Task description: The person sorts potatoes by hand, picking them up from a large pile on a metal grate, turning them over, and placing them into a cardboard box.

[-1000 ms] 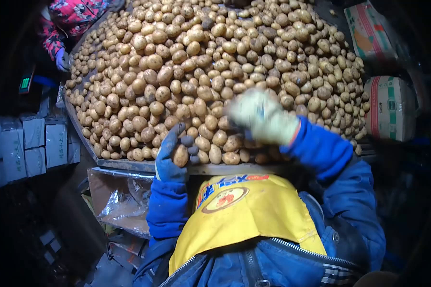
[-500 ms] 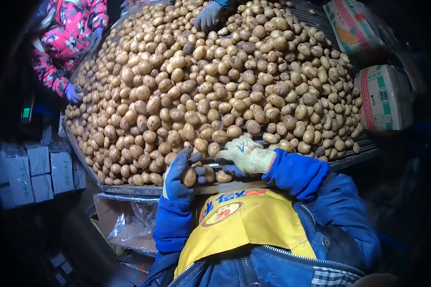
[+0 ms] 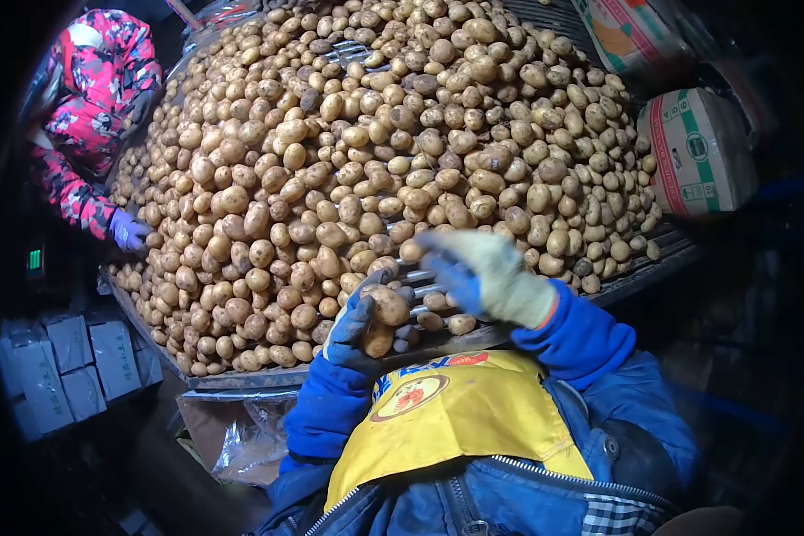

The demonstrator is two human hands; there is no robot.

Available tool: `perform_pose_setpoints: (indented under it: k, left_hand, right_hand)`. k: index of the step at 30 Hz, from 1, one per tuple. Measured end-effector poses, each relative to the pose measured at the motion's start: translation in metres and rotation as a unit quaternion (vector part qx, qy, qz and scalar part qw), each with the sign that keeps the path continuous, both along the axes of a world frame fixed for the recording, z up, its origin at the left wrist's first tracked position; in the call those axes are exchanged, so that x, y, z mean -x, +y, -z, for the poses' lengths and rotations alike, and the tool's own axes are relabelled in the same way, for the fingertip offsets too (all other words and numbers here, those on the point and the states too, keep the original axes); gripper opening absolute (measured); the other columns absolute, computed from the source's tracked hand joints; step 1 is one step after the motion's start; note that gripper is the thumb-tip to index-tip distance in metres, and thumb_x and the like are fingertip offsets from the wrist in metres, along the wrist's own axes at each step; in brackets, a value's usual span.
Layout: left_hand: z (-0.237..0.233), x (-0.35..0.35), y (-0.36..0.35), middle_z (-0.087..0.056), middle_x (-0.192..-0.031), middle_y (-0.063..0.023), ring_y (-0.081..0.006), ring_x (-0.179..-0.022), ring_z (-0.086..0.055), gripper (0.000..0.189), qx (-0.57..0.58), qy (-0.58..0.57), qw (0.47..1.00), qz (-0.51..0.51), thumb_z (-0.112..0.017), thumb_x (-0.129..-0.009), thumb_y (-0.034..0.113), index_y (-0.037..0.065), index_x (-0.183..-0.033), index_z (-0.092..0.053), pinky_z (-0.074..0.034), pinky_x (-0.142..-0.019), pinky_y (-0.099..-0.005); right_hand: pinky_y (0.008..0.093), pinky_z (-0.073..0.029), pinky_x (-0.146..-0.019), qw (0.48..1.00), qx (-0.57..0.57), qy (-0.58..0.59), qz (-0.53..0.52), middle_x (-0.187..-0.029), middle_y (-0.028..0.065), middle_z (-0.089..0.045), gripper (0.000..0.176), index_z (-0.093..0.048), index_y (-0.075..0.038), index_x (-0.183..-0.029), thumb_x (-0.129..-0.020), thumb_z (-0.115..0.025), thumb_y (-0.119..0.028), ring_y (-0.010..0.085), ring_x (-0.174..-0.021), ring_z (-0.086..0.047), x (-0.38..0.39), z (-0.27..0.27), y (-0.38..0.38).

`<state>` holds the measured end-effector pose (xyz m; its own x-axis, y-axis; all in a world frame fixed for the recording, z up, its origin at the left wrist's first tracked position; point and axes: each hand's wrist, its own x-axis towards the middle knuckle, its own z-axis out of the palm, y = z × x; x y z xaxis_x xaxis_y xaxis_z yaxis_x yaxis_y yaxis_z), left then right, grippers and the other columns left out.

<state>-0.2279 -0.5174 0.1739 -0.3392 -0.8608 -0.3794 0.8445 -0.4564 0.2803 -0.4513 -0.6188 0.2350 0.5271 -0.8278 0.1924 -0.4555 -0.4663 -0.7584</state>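
My left hand (image 3: 353, 332), in a blue and grey glove, is closed around potatoes at the near edge of the sorting table. One brown potato (image 3: 389, 305) shows on top in its grip, with another potato (image 3: 378, 340) just below. To its right, my right hand (image 3: 487, 275) hovers over the slats, blurred by motion. Its pale, blue-palmed glove has the fingers stretched out to the left, and nothing shows in it. Near those fingertips lies a potato (image 3: 411, 251). Two small potatoes (image 3: 447, 322) rest on the slats between the hands.
A wide heap of potatoes (image 3: 268, 196) covers the slatted table (image 3: 424, 290). A co-worker's purple-gloved hand (image 3: 129, 230) touches the heap at left. Printed cartons (image 3: 701, 156) stand at right, wrapped packs (image 3: 80, 366) at left. An open box with plastic (image 3: 241, 429) sits below the edge.
My right hand has lifted away from the left and blurred. More potatoes now show in my left hand. The view has shifted, and the far co-worker's grey glove has moved up to the top edge.
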Motion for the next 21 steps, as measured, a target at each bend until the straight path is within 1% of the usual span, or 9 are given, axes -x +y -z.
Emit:
perform_pose_setpoints:
  k: [2, 3, 5, 7, 13, 17, 19, 20, 21]
  left_hand:
    - [0.003, -0.005, -0.002, -0.065, -0.130, -0.0152, -0.0279, -0.098, -0.067, 0.073, 0.000, 0.016, 1.000, 0.009, -0.066, -0.101, 0.045, 0.011, -0.160, -0.038, -0.055, -0.072, -0.0408]
    - [0.004, -0.006, -0.003, -0.066, -0.130, -0.0156, -0.0283, -0.098, -0.067, 0.072, 0.000, 0.031, 0.999, 0.018, -0.065, -0.102, 0.045, 0.011, -0.160, -0.038, -0.055, -0.072, -0.0416]
    - [0.005, -0.006, -0.006, -0.066, -0.130, -0.0168, -0.0299, -0.099, -0.067, 0.068, -0.046, 0.044, 0.998, -0.004, -0.062, -0.104, 0.047, 0.011, -0.158, -0.040, -0.056, -0.073, -0.0433]
    - [0.011, -0.011, -0.006, -0.068, -0.129, -0.0185, -0.0359, -0.097, -0.071, 0.066, -0.025, 0.185, 0.982, 0.017, -0.053, -0.105, 0.056, 0.012, -0.153, -0.048, -0.061, -0.073, -0.0472]
    - [0.018, -0.013, -0.006, -0.067, -0.130, -0.0182, -0.0332, -0.093, -0.068, 0.061, -0.072, 0.119, 0.990, -0.020, -0.051, -0.108, 0.052, 0.014, -0.155, -0.047, -0.059, -0.071, -0.0434]
    - [0.020, -0.021, -0.005, -0.058, -0.147, -0.0200, -0.0316, -0.099, -0.066, 0.063, -0.017, 0.112, 0.993, -0.032, -0.053, -0.109, 0.047, 0.016, -0.162, -0.038, -0.058, -0.075, -0.0406]
    - [0.018, -0.027, 0.002, -0.054, -0.153, -0.0192, -0.0332, -0.102, -0.067, 0.066, 0.001, 0.023, 0.998, -0.060, -0.056, -0.108, 0.046, 0.017, -0.164, -0.035, -0.059, -0.077, -0.0423]
    - [0.020, -0.030, 0.007, -0.054, -0.153, -0.0193, -0.0339, -0.103, -0.068, 0.067, 0.015, 0.017, 0.997, -0.080, -0.057, -0.107, 0.046, 0.017, -0.163, -0.035, -0.059, -0.077, -0.0436]
    - [0.022, -0.034, 0.012, -0.055, -0.152, -0.0195, -0.0345, -0.103, -0.068, 0.068, 0.030, 0.010, 0.994, -0.100, -0.059, -0.106, 0.046, 0.017, -0.163, -0.036, -0.059, -0.077, -0.0449]
  right_hand:
    - [0.0402, -0.061, -0.079, 0.977, 0.154, 0.096, 0.109, -0.106, 0.0188, -0.076, 0.029, -0.074, -0.004, -0.121, -0.096, -0.073, -0.018, 0.0329, -0.092, -0.075, 0.037, 0.010, -0.027]
    - [0.0478, -0.052, -0.096, 0.953, 0.227, 0.152, 0.129, -0.119, 0.0174, -0.073, 0.038, -0.070, -0.007, -0.128, -0.092, -0.072, -0.018, 0.0357, -0.111, -0.067, 0.058, 0.015, -0.045]
    - [0.0460, -0.042, -0.109, 0.905, 0.234, 0.312, 0.169, -0.141, 0.0146, -0.062, 0.055, -0.057, -0.010, -0.144, -0.092, -0.070, -0.023, 0.0327, -0.128, -0.057, 0.078, 0.002, -0.075]
    - [0.0507, -0.041, -0.109, 0.906, 0.180, 0.363, 0.123, -0.142, 0.0118, -0.062, 0.055, -0.058, -0.016, -0.145, -0.091, -0.067, -0.019, 0.0349, -0.126, -0.057, 0.086, 0.007, -0.105]
    - [0.0526, -0.039, -0.112, 0.861, 0.152, 0.474, 0.104, -0.137, 0.0088, -0.065, 0.053, -0.063, -0.018, -0.140, -0.088, -0.070, -0.016, 0.0339, -0.124, -0.058, 0.074, 0.025, -0.135]
    - [0.0431, -0.049, -0.105, 0.938, 0.133, 0.313, 0.072, -0.123, 0.0120, -0.072, 0.056, -0.069, -0.012, -0.133, -0.078, -0.083, -0.012, 0.0326, -0.116, -0.066, 0.053, -0.005, -0.120]
    - [0.0368, -0.052, -0.106, 0.999, -0.028, 0.001, 0.039, -0.127, 0.0116, -0.071, 0.059, -0.065, -0.005, -0.138, -0.081, -0.082, -0.009, 0.0225, -0.122, -0.066, 0.038, 0.008, -0.101]
    - [0.0313, -0.051, -0.108, 0.992, -0.091, -0.082, 0.035, -0.132, 0.0130, -0.069, 0.063, -0.060, 0.000, -0.144, -0.084, -0.079, -0.005, 0.0154, -0.125, -0.063, 0.024, 0.003, -0.085]
    - [0.0372, -0.054, -0.106, 0.939, -0.260, -0.224, -0.003, -0.136, 0.0148, -0.067, 0.065, -0.052, -0.001, -0.151, -0.089, -0.074, -0.007, 0.0195, -0.123, -0.066, 0.015, 0.008, -0.076]
